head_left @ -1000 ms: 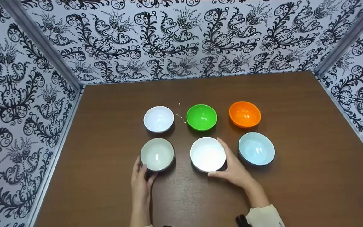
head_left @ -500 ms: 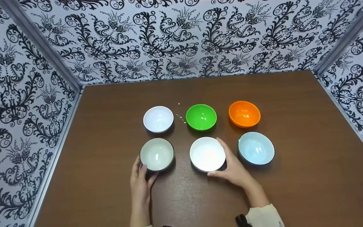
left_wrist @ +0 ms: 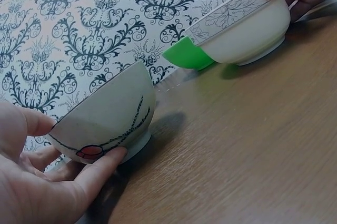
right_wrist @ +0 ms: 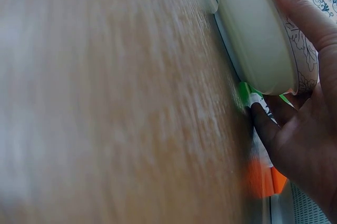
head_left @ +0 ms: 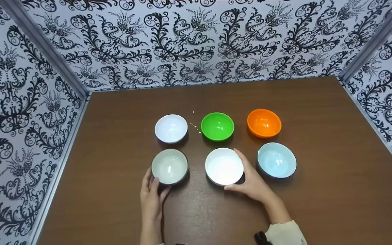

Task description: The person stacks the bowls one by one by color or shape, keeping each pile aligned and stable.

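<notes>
In the head view, my left hand (head_left: 151, 199) holds a grey-green bowl (head_left: 170, 166) at its near left side. The left wrist view shows that bowl's outside (left_wrist: 113, 113) with a red-and-blue painted design, the thumb at the rim and a finger low on the wall. My right hand (head_left: 250, 177) grips a white bowl (head_left: 224, 166) from the right, thumb at the near side and fingers on the far side. A grey leaf pattern runs round this white bowl's outside (left_wrist: 253, 29). Both bowls are upright; the right hand's lower fingers are partly hidden.
Behind stand a smaller white bowl (head_left: 171, 128), a green bowl (head_left: 217, 126) and an orange bowl (head_left: 264, 123). A light blue bowl (head_left: 277, 160) sits right of my right hand. Small pale specks (head_left: 195, 126) lie on the brown table (head_left: 114, 153). Patterned walls (head_left: 199, 41) enclose it.
</notes>
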`<state>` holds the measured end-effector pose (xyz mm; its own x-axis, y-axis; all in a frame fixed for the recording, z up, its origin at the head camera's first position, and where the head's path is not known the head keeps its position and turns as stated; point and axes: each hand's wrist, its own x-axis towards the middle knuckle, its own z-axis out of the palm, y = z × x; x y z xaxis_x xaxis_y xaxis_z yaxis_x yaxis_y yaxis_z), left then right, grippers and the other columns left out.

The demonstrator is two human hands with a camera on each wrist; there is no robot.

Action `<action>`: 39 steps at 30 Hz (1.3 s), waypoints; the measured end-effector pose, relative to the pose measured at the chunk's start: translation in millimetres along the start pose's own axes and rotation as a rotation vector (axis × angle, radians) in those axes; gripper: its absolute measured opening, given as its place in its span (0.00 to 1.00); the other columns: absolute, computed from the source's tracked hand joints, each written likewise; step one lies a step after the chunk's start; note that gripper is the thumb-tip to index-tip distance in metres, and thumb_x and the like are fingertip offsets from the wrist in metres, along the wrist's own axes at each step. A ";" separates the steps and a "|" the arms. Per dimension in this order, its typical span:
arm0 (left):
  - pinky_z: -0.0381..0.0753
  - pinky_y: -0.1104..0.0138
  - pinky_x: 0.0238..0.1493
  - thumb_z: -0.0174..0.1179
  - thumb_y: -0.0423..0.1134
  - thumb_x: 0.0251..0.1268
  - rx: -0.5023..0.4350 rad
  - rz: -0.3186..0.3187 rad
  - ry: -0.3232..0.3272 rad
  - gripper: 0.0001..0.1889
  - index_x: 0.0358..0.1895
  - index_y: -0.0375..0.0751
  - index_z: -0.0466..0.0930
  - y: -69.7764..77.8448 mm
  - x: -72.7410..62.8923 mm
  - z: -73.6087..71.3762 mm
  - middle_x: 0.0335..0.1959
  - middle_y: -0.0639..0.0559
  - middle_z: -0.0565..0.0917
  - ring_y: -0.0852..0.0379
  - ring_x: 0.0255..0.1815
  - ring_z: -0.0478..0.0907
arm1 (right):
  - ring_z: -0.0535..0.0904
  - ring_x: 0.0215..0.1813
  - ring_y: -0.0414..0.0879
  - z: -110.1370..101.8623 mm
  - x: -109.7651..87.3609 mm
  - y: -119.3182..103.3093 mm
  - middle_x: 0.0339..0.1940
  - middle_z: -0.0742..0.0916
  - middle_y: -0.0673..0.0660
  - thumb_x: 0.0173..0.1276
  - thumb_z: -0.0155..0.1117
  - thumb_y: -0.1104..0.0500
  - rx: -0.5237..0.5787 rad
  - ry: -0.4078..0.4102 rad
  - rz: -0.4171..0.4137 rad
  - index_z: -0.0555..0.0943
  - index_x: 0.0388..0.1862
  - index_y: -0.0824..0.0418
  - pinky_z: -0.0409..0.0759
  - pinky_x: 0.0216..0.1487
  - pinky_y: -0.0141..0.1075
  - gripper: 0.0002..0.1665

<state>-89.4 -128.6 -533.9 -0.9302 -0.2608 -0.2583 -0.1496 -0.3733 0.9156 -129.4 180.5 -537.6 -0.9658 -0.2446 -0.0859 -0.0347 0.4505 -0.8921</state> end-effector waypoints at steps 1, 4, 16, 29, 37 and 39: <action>0.70 0.41 0.66 0.39 0.34 0.80 -0.003 -0.001 0.000 0.30 0.80 0.39 0.44 0.0 0.1 0.1 0.81 0.33 0.44 0.31 0.79 0.51 | 0.57 0.80 0.53 -0.1 -0.1 -0.3 0.82 0.59 0.50 0.44 0.85 0.47 0.002 0.000 -0.001 0.47 0.81 0.40 0.53 0.79 0.62 0.73; 0.71 0.41 0.66 0.39 0.34 0.80 -0.012 -0.007 0.004 0.30 0.80 0.39 0.44 -0.5 0.1 -0.1 0.81 0.33 0.44 0.31 0.79 0.51 | 0.57 0.80 0.52 -0.2 -0.4 -1.1 0.82 0.59 0.49 0.44 0.85 0.47 0.004 0.000 0.002 0.48 0.81 0.40 0.53 0.79 0.61 0.73; 0.73 0.44 0.65 0.40 0.33 0.80 -0.018 -0.005 0.014 0.29 0.80 0.39 0.46 -1.9 0.3 -1.3 0.81 0.33 0.46 0.32 0.78 0.53 | 0.56 0.81 0.52 -0.4 -0.3 -2.1 0.82 0.59 0.48 0.44 0.85 0.46 0.003 -0.002 0.009 0.48 0.81 0.40 0.53 0.79 0.61 0.73; 0.77 0.46 0.62 0.40 0.32 0.79 -0.003 -0.017 0.032 0.28 0.79 0.38 0.49 1.4 3.7 -0.2 0.80 0.34 0.52 0.36 0.78 0.55 | 0.57 0.80 0.51 -1.5 0.0 -2.7 0.81 0.60 0.48 0.44 0.85 0.45 0.006 -0.009 0.011 0.48 0.81 0.40 0.52 0.79 0.60 0.72; 0.78 0.46 0.61 0.41 0.32 0.78 -0.010 -0.016 0.042 0.28 0.78 0.36 0.51 1.8 3.7 2.1 0.78 0.33 0.54 0.36 0.77 0.57 | 0.57 0.80 0.51 -1.6 -0.2 -2.0 0.82 0.60 0.48 0.44 0.85 0.44 0.001 -0.009 0.011 0.47 0.81 0.40 0.52 0.79 0.60 0.72; 0.79 0.47 0.61 0.41 0.32 0.78 -0.014 -0.015 0.040 0.28 0.78 0.36 0.51 1.3 4.1 2.5 0.78 0.33 0.55 0.36 0.76 0.57 | 0.57 0.80 0.51 -1.7 0.1 -1.9 0.81 0.60 0.48 0.43 0.84 0.43 0.001 -0.009 0.011 0.47 0.81 0.40 0.53 0.79 0.60 0.73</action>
<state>-94.2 -128.0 -533.0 -0.9135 -0.2906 -0.2847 -0.1586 -0.3901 0.9070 -129.9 181.1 -535.2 -0.9639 -0.2470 -0.0998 -0.0237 0.4526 -0.8914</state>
